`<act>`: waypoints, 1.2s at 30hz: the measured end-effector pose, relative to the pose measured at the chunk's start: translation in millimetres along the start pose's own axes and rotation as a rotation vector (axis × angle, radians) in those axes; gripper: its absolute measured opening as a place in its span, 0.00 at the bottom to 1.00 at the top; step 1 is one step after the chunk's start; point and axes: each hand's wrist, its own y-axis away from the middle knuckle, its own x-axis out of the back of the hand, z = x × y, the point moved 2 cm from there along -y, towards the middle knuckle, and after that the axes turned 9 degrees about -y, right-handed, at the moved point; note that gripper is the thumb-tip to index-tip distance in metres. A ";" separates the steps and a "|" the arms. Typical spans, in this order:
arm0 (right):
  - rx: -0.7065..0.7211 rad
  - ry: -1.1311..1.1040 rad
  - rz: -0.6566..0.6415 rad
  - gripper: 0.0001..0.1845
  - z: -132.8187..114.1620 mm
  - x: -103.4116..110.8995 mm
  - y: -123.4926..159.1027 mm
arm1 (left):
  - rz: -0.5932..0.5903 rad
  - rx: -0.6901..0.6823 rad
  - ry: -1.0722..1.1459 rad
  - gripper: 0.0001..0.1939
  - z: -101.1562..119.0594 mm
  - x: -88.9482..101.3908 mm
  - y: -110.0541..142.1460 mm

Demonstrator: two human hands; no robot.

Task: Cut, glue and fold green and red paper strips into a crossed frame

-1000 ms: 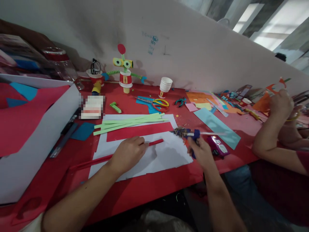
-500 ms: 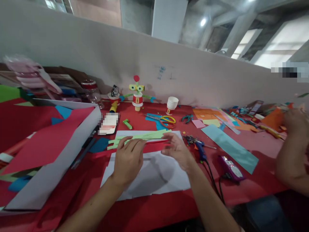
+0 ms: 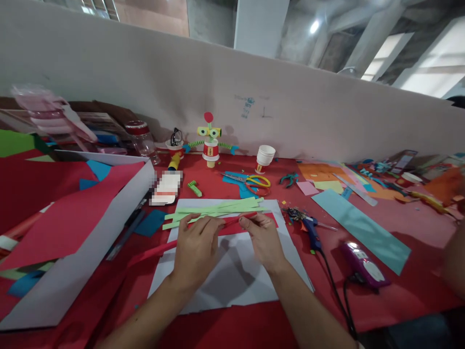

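Observation:
A narrow red paper strip runs from the lower left up through both hands. My left hand is closed on it, and my right hand pinches its right end between thumb and fingers. Both hands are above white paper sheets. Just beyond them lie pale green paper strips and a wider red paper piece, partly covered by the hands. A blue glue gun lies on the table to the right of my right hand.
A purple power box with a cable sits at right. Scissors, pliers, paper cups and a paper-cup figure stand or lie behind. At left is a white box of coloured paper. Another person's arm shows at the right edge.
My right hand has let go of the glue gun, which now lies on the table, and has moved left to grip the red strip's end. My left hand keeps the strip. The view has shifted.

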 end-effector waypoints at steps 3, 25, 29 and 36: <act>0.000 0.027 0.010 0.07 -2.0 0.9 -0.8 | 0.000 0.009 -0.008 0.11 -1.2 0.6 -0.2; 0.654 1.192 -0.388 0.12 -30.6 -7.2 15.2 | -0.104 -0.222 -0.289 0.12 -2.2 1.5 -0.1; 0.613 1.329 -0.453 0.07 -21.9 -10.8 18.5 | -0.142 -0.265 -0.225 0.11 -0.5 -6.0 3.7; 0.298 0.888 -0.191 0.06 -22.6 1.3 10.7 | 0.221 -0.216 -0.102 0.14 4.9 8.9 6.1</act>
